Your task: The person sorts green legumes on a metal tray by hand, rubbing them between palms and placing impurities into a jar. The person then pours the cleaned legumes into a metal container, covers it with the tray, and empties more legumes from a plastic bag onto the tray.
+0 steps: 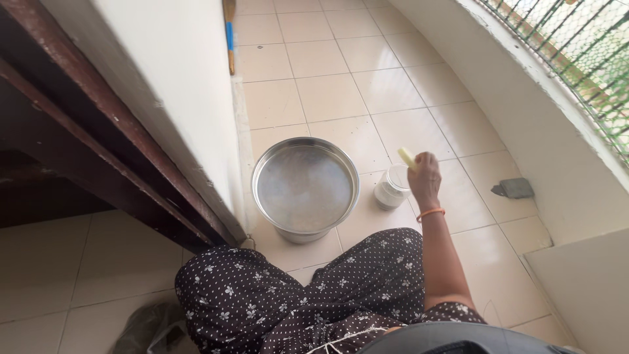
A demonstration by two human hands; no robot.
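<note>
Steel, round and shallow-walled: a wide pot (306, 190) at centre frame, rim bright, inside dull grey and smooth, standing on the floor (327, 92). Glossy cream tiles, square, thin dark grout lines, running from upper centre down to the lower corners.

Just right of the pot, touching or nearly so, a small clear jar (392, 187), cylindrical, mouth open, lower half white with powder or a pale band; cannot tell which.

Right hand (424, 178) above and just right of the jar, fingers pressed together and pinching a pale yellow piece (407, 157), short and blunt, jutting up and left from the fist; material unclear, perhaps plastic or wax. Thin orange band (430, 213) round the wrist, bare forearm slanting down to lower right. Left hand out of view.

Across the bottom, soft dark cloth (295, 295) sprinkled with small white flowers, draped over the knees. At lower left, crumpled dark plastic bag (154, 331), shiny and wrinkled.

Upper left: flat white painted wall (177, 72) edged by a dark brown wooden frame (105, 124) slanting from top left toward the pot. At top centre, a thin wooden stick (229, 33) with a blue band, leaning along the wall edge.

Right side: curved white plastered ledge (524, 111), matte, with a green metal grille (576, 46) of crossed wire at upper right. At the foot of the ledge, mid right, a small grey slab-like block (514, 189), flat on the tiles, well apart from the jar.
</note>
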